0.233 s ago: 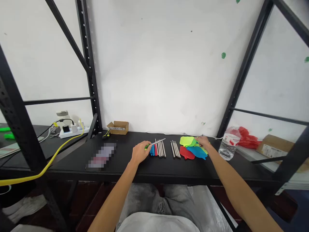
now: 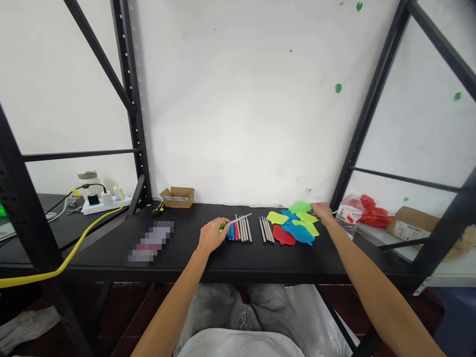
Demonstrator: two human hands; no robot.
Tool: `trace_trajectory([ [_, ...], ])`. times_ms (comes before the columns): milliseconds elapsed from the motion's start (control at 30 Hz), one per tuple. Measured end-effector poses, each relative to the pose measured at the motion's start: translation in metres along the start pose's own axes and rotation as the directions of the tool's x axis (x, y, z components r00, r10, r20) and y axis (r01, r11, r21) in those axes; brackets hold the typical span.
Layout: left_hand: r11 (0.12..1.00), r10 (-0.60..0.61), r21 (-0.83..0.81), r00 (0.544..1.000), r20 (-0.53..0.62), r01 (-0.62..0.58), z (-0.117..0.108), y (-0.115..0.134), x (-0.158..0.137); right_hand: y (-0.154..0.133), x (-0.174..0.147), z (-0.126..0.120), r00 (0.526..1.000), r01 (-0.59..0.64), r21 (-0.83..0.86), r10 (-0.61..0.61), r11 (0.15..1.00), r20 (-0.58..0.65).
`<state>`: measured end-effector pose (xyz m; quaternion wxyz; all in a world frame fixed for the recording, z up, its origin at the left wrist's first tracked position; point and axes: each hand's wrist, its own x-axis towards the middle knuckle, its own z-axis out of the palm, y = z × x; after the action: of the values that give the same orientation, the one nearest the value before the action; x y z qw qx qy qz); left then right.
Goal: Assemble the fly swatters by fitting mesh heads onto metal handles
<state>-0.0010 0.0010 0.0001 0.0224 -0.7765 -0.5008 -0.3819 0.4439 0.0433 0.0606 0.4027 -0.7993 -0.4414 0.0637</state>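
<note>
My left hand (image 2: 213, 233) is closed around the green handle of a thin metal rod (image 2: 241, 217), whose shaft points right and slightly away from me. Beneath it lies a row of grey rods with blue and red handles (image 2: 233, 231). A second group of grey rods (image 2: 266, 230) is just to the right. At the back right, my right hand (image 2: 322, 211) pinches the edge of a green flat plastic piece (image 2: 299, 207). Overlapping flat pieces spread in front of it: a yellow-green one (image 2: 277, 217), a red one (image 2: 283, 235) and a blue one (image 2: 300, 234), among others.
A small open cardboard box (image 2: 178, 197) stands at the back left of the black table (image 2: 208, 262). A blurred-out flat item (image 2: 152, 242) lies before it. Right of my right hand is a clear bottle (image 2: 348, 216). Black shelf posts (image 2: 136, 129) rise at both sides.
My right hand has moved right and slightly back with the green piece, and the flat pieces are more spread out. My left hand keeps its hold; the view has shifted slightly.
</note>
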Motion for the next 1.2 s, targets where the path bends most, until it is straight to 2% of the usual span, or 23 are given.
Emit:
trace_trajectory([
  [100,1.0,0.012,0.003,1.0,-0.004,-0.012,0.001,-0.001,0.0,-0.003,-0.011,0.007,1.0,-0.007,0.315,0.006,0.949,0.003],
  [200,1.0,0.007,0.005,1.0,-0.003,-0.007,0.001,-0.001,0.001,-0.015,-0.037,0.039,0.997,-0.012,0.553,-0.033,0.833,0.071],
  [333,1.0,-0.002,0.012,1.0,-0.007,0.002,0.001,0.0,0.001,-0.037,-0.079,0.088,0.982,-0.036,0.724,-0.111,0.688,0.155],
  [467,1.0,0.003,0.017,1.0,-0.022,-0.003,0.002,0.0,0.003,-0.046,-0.103,0.112,0.965,0.019,0.822,-0.225,0.569,0.134],
  [567,1.0,0.016,0.008,1.0,-0.027,-0.016,0.003,0.0,0.003,-0.043,-0.108,0.116,0.955,0.121,0.817,-0.29,0.564,0.058],
  [733,1.0,0.022,-0.004,0.999,-0.027,-0.022,0.004,-0.002,0.004,-0.037,-0.109,0.119,0.946,0.177,0.787,-0.322,0.591,0.029],
  [1200,0.999,0.03,-0.015,0.999,-0.017,-0.031,0.003,-0.002,0.005,-0.037,-0.107,0.121,0.927,0.166,0.811,-0.369,0.561,0.066],
])
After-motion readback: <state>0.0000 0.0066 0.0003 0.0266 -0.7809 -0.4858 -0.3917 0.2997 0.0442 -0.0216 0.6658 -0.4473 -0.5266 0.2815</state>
